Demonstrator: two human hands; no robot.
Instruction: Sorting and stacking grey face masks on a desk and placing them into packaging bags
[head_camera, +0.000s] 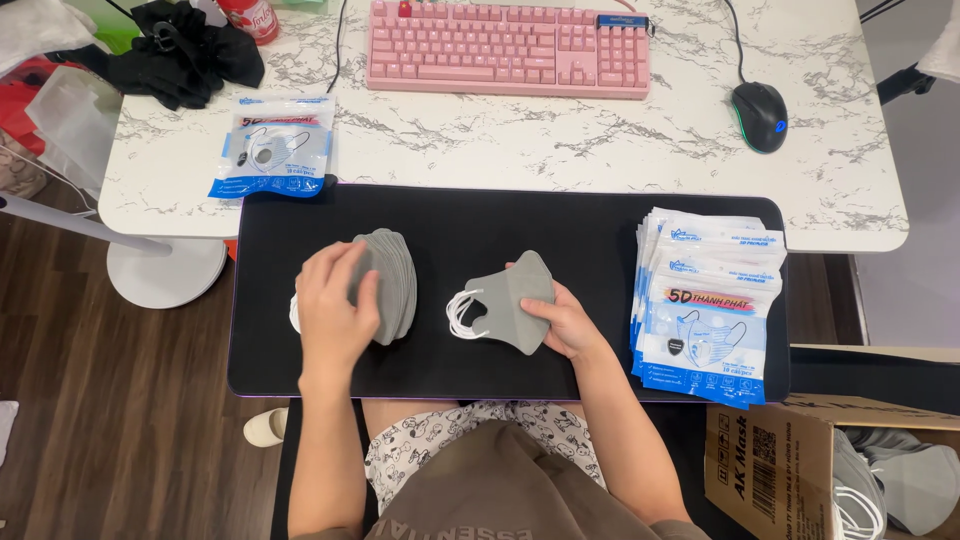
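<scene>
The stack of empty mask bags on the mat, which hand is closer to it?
Right. The right hand, holding a grey mask, is just beside the stack of bags; the left hand rests on the mask pile, farther away.

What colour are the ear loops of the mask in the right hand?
White. The mask in the right hand is grey; its loops show best in the head view.

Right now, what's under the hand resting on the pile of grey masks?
Under the left hand sits a fanned pile of grey fabric face masks on the black desk mat. White ear loops peek out; the pile's covered left part stays hidden.
</scene>
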